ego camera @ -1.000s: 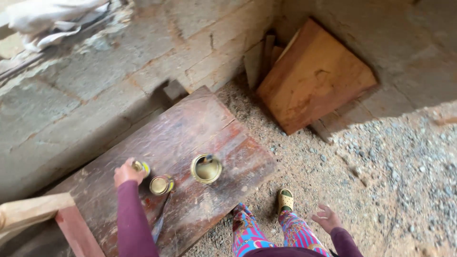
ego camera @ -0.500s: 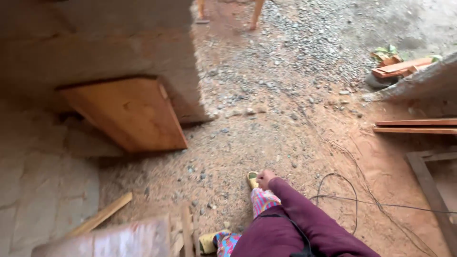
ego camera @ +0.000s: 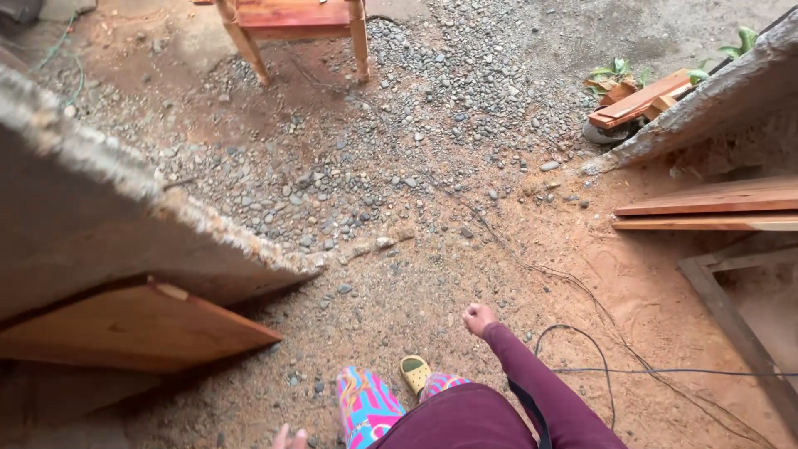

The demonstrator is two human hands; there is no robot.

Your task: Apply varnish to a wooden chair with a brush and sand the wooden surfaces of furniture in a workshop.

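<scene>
**Empty hands above gravel and sawdust ground**

The ground ahead is reddish dirt and grey gravel. On the left a rough concrete wall cuts across the view, and a wooden board leans against its foot. At the top stand the legs of a wooden chair on the gravel. To the right, two planks lie flat on the dirt, near another wall edge; beyond that edge lie a few short wood offcuts beside small green plants. A thin black cable loops over the dirt just right of the person, and a thinner wire trails from it up across the gravel. A dark wooden frame sits at the lower right.

The person's right hand hangs out in front at the end of a maroon sleeve, curled into a loose fist and holding nothing. It is nearest to the cable, without touching it. Only the fingertips of the left hand show at the bottom edge; they look spread, with nothing held. Between the hands are bright patterned trousers and a yellow sandal on the dirt.
</scene>
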